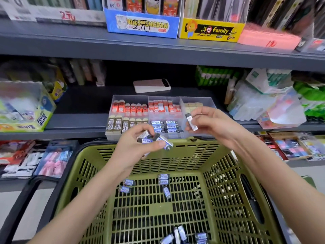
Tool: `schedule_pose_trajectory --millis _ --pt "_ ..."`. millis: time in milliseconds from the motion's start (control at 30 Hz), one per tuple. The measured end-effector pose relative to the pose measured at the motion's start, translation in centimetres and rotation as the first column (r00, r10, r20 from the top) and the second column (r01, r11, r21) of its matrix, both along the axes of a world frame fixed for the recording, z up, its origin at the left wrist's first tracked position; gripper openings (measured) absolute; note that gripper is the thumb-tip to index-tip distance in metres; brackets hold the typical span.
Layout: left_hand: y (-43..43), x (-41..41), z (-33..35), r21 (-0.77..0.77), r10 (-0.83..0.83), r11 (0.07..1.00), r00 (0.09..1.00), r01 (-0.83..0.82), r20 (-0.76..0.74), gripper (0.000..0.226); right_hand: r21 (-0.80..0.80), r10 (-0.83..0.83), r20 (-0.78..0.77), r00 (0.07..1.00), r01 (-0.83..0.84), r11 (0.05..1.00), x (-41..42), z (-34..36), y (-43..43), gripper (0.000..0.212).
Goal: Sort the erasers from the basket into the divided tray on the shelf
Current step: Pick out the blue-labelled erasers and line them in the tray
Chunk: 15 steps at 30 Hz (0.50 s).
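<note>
Nearest to us, the green plastic lattice basket (98, 148) holds loose blue-and-white paper-sleeved block erasers (163, 181), some at its near edge and a few scattered mid-floor. Above its far rim, our left hand (133, 148) has its fingers curled round a small clutch of erasers (158, 140). Our right hand (212, 122), a little higher and just in front of the tray, pinches a single sleeved eraser (191, 122) between thumb and fingertips.

We judge these to be light, firm little blocks. The glossy sleeves may slide, so the long flat sides are the place to pinch, one at a time. The loose handful on the left looks likeliest to spill.

Beyond the hands, the clear plastic divided tray (198, 101) sits on the grey metal shelf (84, 120). Matching blue erasers already fill its front middle compartment (165, 126). Behind it lies a white rectangular power bank (152, 85).
</note>
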<state>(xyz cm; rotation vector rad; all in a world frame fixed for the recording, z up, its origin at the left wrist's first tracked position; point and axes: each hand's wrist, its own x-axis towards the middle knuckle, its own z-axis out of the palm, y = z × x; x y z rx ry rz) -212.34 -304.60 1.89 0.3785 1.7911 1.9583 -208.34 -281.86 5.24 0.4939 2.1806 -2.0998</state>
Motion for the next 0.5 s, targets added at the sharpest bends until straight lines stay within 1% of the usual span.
schedule_pose_trajectory --millis 67,100,167,267,300,333,400,500 --pt "0.3 -0.7 0.5 0.036 0.049 0.998 0.999 -0.049 -0.01 0.026 0.198 0.004 -0.043 0.999 0.005 0.98 -0.7 -0.1 0.2 0.038" --pt "0.4 -1.1 0.6 0.052 0.077 0.996 0.997 -0.077 -0.01 0.026 0.268 0.022 -0.062 0.998 -0.005 0.964 -1.0 -0.2 0.2 0.042" --pt "0.6 -1.6 0.7 0.072 0.128 0.989 0.992 -0.127 -0.007 0.027 0.355 0.055 -0.084 0.995 -0.022 0.935 -1.5 -0.3 0.0 0.039" --pt "0.8 -1.9 0.6 0.084 0.152 0.985 0.988 -0.15 -0.014 0.026 0.488 0.033 -0.079 0.996 0.01 0.873 -2.4 -0.7 -0.1 0.027" --pt "0.8 -2.0 0.4 0.087 0.161 0.983 0.987 -0.159 -0.016 0.026 0.554 0.023 -0.073 0.997 0.021 0.833 -2.7 -0.9 -0.1 0.024" --pt "0.8 -2.0 0.1 0.089 0.17 0.982 0.985 -0.168 -0.018 0.027 0.635 0.02 -0.065 0.998 0.026 0.772 -3.0 -1.1 -0.1 0.024" --pt "0.8 -2.0 -0.3 0.095 0.171 0.981 0.985 -0.168 -0.026 0.027 0.775 0.056 -0.054 0.997 0.007 0.632 -3.5 -1.3 0.0 0.025" --pt "0.6 -2.1 -0.6 0.119 0.167 0.98 0.986 -0.162 -0.029 0.026 0.893 0.141 -0.046 0.989 -0.023 0.449 -4.1 -1.4 -0.3 0.024"
